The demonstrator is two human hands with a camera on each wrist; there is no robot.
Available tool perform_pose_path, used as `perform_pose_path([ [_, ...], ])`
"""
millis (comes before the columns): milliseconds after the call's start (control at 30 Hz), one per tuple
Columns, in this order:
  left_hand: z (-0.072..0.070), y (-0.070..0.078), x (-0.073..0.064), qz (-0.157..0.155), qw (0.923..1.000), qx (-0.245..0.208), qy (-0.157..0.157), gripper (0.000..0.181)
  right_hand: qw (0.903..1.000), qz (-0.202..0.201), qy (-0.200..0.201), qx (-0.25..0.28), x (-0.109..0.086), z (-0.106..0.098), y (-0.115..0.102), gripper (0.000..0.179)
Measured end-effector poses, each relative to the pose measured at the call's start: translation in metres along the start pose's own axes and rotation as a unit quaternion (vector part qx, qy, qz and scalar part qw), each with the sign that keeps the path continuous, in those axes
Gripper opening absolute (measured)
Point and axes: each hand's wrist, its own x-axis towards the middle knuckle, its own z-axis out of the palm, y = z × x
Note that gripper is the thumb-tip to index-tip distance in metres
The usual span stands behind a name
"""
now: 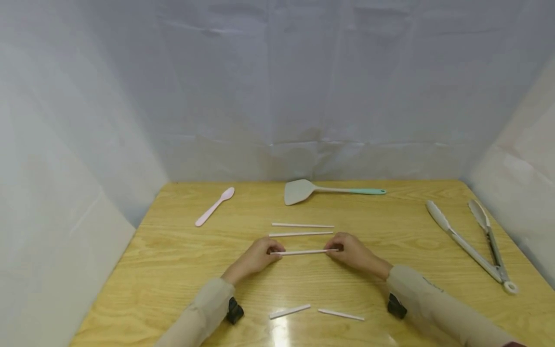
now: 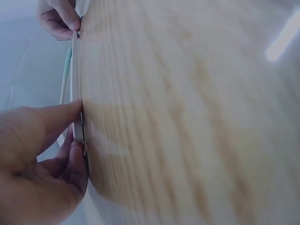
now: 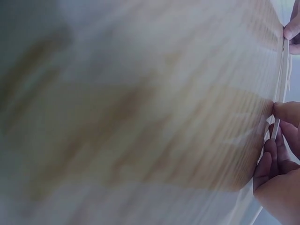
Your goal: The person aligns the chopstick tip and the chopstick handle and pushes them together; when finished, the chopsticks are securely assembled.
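Between my two hands a thin pale pink chopstick (image 1: 303,252) lies crosswise, low over the wooden table. My left hand (image 1: 261,254) pinches its left end between thumb and fingers, while my right hand (image 1: 352,251) pinches the other end. In the left wrist view the thumb of my left hand (image 2: 33,159) presses one side of the chopstick (image 2: 75,89), fingers curled on the other. The right wrist view has my right hand (image 3: 286,178) gripping likewise. Just beyond lie a second chopstick (image 1: 301,234) and a third chopstick (image 1: 302,225), roughly parallel.
Nearer me are two shorter pale sticks, a left one (image 1: 290,312) and a right one (image 1: 341,315). A pink spoon (image 1: 214,207) lies at the back left, a spatula (image 1: 299,192) at the back middle. Spread tongs (image 1: 474,253) occupy the right side. White sheeting (image 1: 303,96) surrounds the table.
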Motion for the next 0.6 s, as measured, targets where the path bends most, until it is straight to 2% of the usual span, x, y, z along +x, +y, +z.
perform_pose_path([
  [400, -0.0006, -0.0013, 0.0003, -0.004, 1.0000, 0.002, -0.002, 0.013, 0.9997, 0.014, -0.011, 0.018, 0.0010, -0.0002, -0.0001, 0.008],
  [600, 0.0000, -0.0032, 0.0005, -0.001, 1.0000, 0.004, -0.005, 0.014, 0.9994, 0.025, -0.003, 0.022, -0.0012, -0.0014, -0.0007, 0.010],
])
